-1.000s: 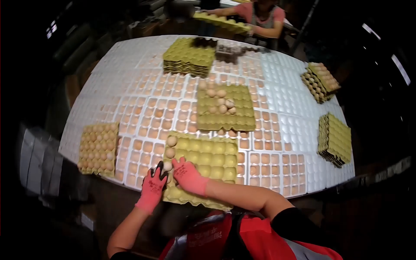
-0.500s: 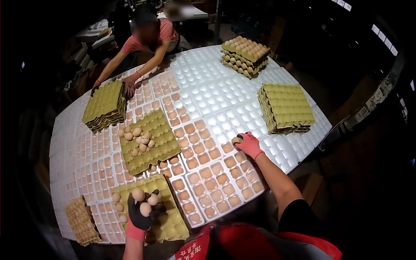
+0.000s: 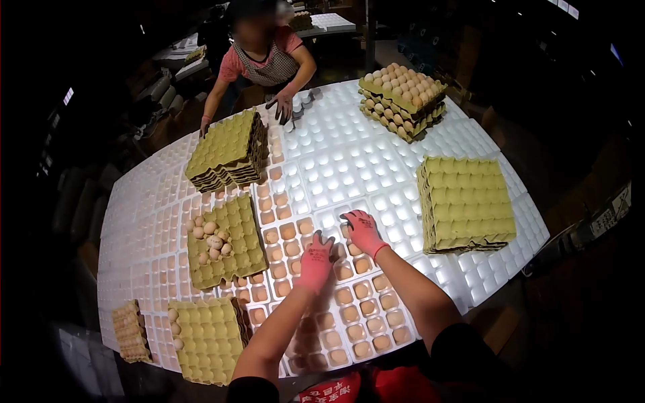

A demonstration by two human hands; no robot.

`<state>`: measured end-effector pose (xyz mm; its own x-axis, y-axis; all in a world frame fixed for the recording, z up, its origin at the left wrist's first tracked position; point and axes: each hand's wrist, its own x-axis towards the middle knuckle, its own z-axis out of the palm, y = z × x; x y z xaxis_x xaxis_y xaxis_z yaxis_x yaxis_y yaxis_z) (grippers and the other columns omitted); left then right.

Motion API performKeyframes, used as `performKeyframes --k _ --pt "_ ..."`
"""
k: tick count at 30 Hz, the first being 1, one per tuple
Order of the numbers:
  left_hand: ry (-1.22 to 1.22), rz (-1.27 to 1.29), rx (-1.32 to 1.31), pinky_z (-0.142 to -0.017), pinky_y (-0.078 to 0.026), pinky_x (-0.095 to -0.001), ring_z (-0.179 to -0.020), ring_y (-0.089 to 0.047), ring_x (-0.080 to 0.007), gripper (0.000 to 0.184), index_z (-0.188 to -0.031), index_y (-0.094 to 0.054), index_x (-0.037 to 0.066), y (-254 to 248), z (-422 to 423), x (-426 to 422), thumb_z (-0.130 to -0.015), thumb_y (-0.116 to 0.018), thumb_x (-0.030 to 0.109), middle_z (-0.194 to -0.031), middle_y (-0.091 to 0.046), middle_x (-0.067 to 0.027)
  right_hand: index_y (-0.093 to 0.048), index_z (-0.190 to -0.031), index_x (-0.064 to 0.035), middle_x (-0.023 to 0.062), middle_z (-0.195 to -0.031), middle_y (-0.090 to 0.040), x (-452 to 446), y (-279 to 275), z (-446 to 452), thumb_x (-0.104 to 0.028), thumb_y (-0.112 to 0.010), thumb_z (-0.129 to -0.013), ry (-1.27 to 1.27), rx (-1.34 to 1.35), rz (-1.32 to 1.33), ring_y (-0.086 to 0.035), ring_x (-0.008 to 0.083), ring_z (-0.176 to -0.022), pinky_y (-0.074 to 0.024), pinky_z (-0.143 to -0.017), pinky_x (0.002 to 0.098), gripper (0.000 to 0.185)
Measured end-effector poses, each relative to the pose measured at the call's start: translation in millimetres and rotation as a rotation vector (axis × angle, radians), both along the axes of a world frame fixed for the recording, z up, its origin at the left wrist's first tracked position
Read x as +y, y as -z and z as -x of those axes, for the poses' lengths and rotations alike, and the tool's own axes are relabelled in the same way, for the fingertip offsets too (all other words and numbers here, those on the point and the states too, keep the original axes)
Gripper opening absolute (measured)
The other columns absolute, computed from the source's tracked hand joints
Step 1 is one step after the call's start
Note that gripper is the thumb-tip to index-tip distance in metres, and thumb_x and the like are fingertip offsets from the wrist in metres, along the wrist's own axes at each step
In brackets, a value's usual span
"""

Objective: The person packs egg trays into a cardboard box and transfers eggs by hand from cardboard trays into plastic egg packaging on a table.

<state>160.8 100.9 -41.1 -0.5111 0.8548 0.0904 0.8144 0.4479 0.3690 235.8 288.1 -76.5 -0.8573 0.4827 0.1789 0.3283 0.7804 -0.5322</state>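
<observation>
My left hand (image 3: 316, 263), in a pink glove with dark fingertips, is palm down over the white plastic cells (image 3: 334, 216). Its fingers are bent, and whatever they hold is hidden beneath them. Just to its right, my right hand (image 3: 363, 232) curls its fingers down at a cell by the edge of the filled ones; its grasp is hidden too. Eggs (image 3: 345, 271) sit in cells below and between the hands. Several loose eggs (image 3: 210, 228) lie on a yellow-green pulp tray (image 3: 235, 258) to the left. Another pulp tray (image 3: 213, 339), nearer me, has eggs along its left edge.
Across the table a co-worker (image 3: 269, 64) has both hands near a stack of pulp trays (image 3: 225, 144). Egg-filled trays (image 3: 403, 91) are stacked at the back right, above another tray stack (image 3: 467, 201). An egg-filled tray (image 3: 130, 332) lies at the near left.
My left hand has moved up and right from the near pulp tray, turning palm down; its three eggs are out of sight. My right hand has shifted slightly left in view. The co-worker's hands have separated.
</observation>
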Motion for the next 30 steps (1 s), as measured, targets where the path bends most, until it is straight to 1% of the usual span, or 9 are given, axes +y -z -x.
performKeyframes --k 7,8,12,15,18,19,24,27,30 --pt "-0.094 0.063 0.018 -0.085 -0.052 -0.0435 -0.106 -0.061 -0.034 0.063 -0.144 -0.042 0.01 -8.0 21.9 53.2 -0.087 -0.066 0.023 -0.132 -0.05 -0.0182 -0.055 -0.128 -0.0125 0.0114 -0.143 -0.045 -10.0 11.4 -48.0 -0.02 -0.063 -0.086 -0.061 0.041 -0.194 -0.043 0.0311 -0.129 -0.0321 -0.11 0.0449 0.044" --pt "-0.162 -0.161 -0.044 -0.097 -0.047 -0.0471 -0.117 -0.055 -0.0357 0.063 -0.143 -0.043 0.008 11.9 32.3 63.5 -0.086 -0.066 0.023 -0.136 -0.048 -0.0179 -0.055 -0.129 -0.0122 0.0123 -0.142 -0.046 -10.6 9.9 -47.6 -0.021 -0.063 -0.086 -0.051 0.042 -0.192 -0.044 0.0313 -0.128 -0.0325 -0.11 0.0454 0.044" --pt "-0.073 -0.115 0.235 -0.113 -0.027 -0.0566 -0.131 -0.041 -0.0408 0.059 -0.14 -0.047 0.006 58.3 42.7 79.3 -0.087 -0.064 0.029 -0.143 -0.047 -0.0184 -0.058 -0.127 -0.0106 0.0147 -0.14 -0.048 -5.3 16.3 -49.0 -0.016 -0.064 -0.086 -0.069 0.121 -0.134 -0.046 0.0353 -0.126 -0.0351 -0.108 0.046 0.042" --pt "-0.018 -0.104 0.13 -0.111 -0.031 -0.0511 -0.125 -0.046 -0.0393 0.052 -0.131 -0.054 0.007 55.0 32.2 46.0 -0.087 -0.065 0.033 -0.134 -0.054 -0.0186 -0.056 -0.128 -0.0071 0.0167 -0.142 -0.049 -5.7 27.3 -47.8 -0.01 -0.063 -0.084 -0.048 0.153 -0.073 -0.045 0.0396 -0.128 -0.0361 -0.109 0.0475 0.045" --pt "0.062 -0.142 -0.121 -0.097 -0.042 -0.0449 -0.109 -0.056 -0.0329 0.031 -0.111 -0.062 0.009 -17.7 16.6 -54.0 -0.086 -0.065 0.026 -0.112 -0.061 -0.0135 -0.058 -0.127 -0.0056 0.0165 -0.144 -0.049 -5.0 29.9 -45.9 -0.003 -0.059 -0.083 -0.078 0.203 -0.038 -0.046 0.0395 -0.128 -0.0363 -0.109 0.0475 0.044" --pt "0.026 -0.119 0.04 -0.087 -0.045 -0.0435 -0.099 -0.059 -0.0305 0.022 -0.1 -0.062 0.01 -38.4 18.6 -106.2 -0.082 -0.066 0.023 -0.099 -0.06 -0.01 -0.058 -0.125 -0.0048 0.0167 -0.143 -0.05 -6.7 30.4 -45.8 -0.001 -0.058 -0.084 -0.067 0.191 -0.075 -0.047 0.0393 -0.127 -0.0371 -0.109 0.0472 0.042" --pt "-0.82 0.041 0.298 -0.092 -0.044 -0.0443 -0.11 -0.056 -0.0349 0.042 -0.116 -0.063 0.01 -92.4 48.9 -420.6 -0.074 -0.069 0.01 -0.12 -0.06 -0.0129 -0.064 -0.107 -0.0028 0.016 -0.115 -0.059 -65.4 -6.2 -1.3 -0.001 -0.057 -0.086 0.102 0.329 0.032 -0.054 0.0357 -0.112 -0.044 -0.1 0.0435 0.022" --pt "-0.677 0.38 0.313 -0.09 -0.045 -0.0437 -0.112 -0.055 -0.0323 0.042 -0.121 -0.06 0.01 -66.8 55.2 -516.5 -0.079 -0.063 0.009 -0.125 -0.055 -0.0129 -0.064 -0.115 -0.0034 0.0171 -0.118 -0.061 -205.9 -84.2 76.0 0.0 -0.062 -0.082 -0.346 0.35 0.321 -0.058 0.0361 -0.11 -0.0471 -0.097 0.0413 0.033" --pt "-0.465 0.446 0.389 -0.087 -0.046 -0.0404 -0.108 -0.056 -0.0273 0.038 -0.118 -0.058 0.011 -59.0 73.6 -544.2 -0.081 -0.062 0.012 -0.118 -0.056 -0.0118 -0.064 -0.117 -0.0077 0.0155 -0.12 -0.06 -347.1 -118.4 142.1 -0.009 -0.066 -0.082 -0.904 0.294 0.154 -0.058 0.0338 -0.111 -0.0469 -0.095 0.0407 0.035"
